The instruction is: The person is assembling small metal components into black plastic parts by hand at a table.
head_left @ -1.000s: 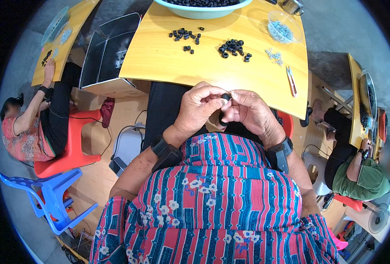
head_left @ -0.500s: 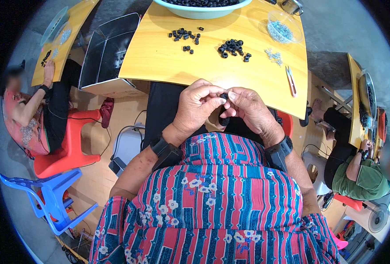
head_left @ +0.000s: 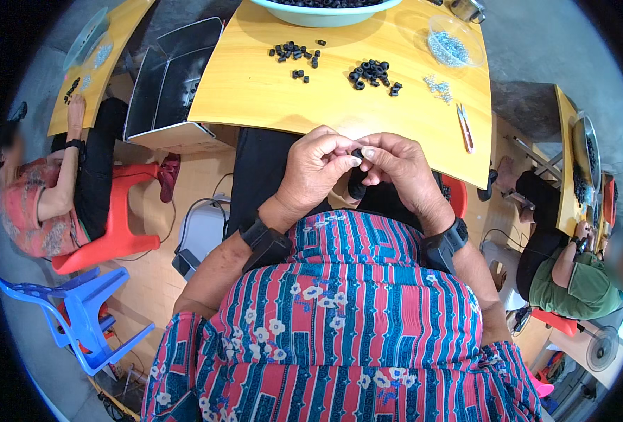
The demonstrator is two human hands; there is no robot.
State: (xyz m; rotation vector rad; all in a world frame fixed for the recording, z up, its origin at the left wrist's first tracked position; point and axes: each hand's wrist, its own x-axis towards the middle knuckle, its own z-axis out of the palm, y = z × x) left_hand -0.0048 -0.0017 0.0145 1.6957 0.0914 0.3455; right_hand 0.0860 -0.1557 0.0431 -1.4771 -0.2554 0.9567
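Just past the table's near edge, my left hand and my right hand meet above my lap. Both are closed, fingertips pinching a small black cylindrical part between them. More black shows under the fingers, but I cannot make out whether it belongs to the same piece. On the yellow table ahead lie loose black cylindrical parts at left and a heap of black ring-like parts in the middle. Small shiny silvery-blue pieces are scattered at right, near thread snips.
A pale green basin of black parts stands at the far edge, with a clear bowl of shiny pieces to its right. Left of the table is a black-lined box. A blue chair stands lower left. Two people sit at side tables.
My hands stay nearly in place, with the right fingers shifted slightly around the black part. The person at left has leaned back somewhat. Things on my table have not moved.
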